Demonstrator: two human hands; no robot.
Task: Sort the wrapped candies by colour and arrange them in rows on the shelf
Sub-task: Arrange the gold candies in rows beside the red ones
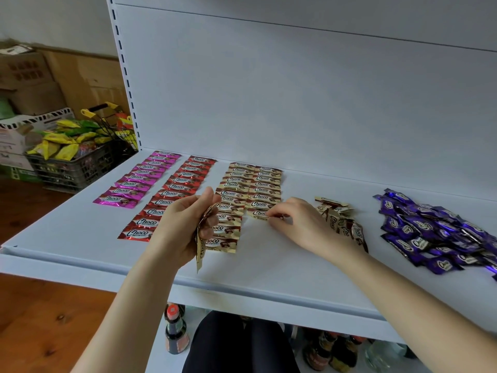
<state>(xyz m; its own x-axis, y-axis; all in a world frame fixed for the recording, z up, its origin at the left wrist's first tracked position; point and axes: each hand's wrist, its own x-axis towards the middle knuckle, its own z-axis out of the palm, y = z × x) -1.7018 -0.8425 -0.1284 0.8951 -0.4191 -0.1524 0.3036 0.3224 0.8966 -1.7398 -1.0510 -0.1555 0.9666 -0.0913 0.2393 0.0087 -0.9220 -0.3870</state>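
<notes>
Gold rows [265, 189] of candies lie on the white shelf [269, 265]. Left hand [183, 224] grips a gold bunch [199, 246] just above the first row's near end. Right hand [301, 224] pinches one gold candy [258, 213] at the second row's near end (it lies flat). Loose gold pile [338, 216] sits just right of that hand.

The white shelf [269, 265] holds flat candies in shiny wrappers. At the shelf's left end is a pink row [134, 181], with a longer red row [172, 195] next to it. In the middle are two gold rows [242, 189]. The right hand [301, 224] pinches the front candy [259, 213] of the shorter one. Further right lie a small gold heap [338, 216] and a big purple heap [435, 232]. The left hand [185, 224] holds a few gold candies [200, 246].
</notes>
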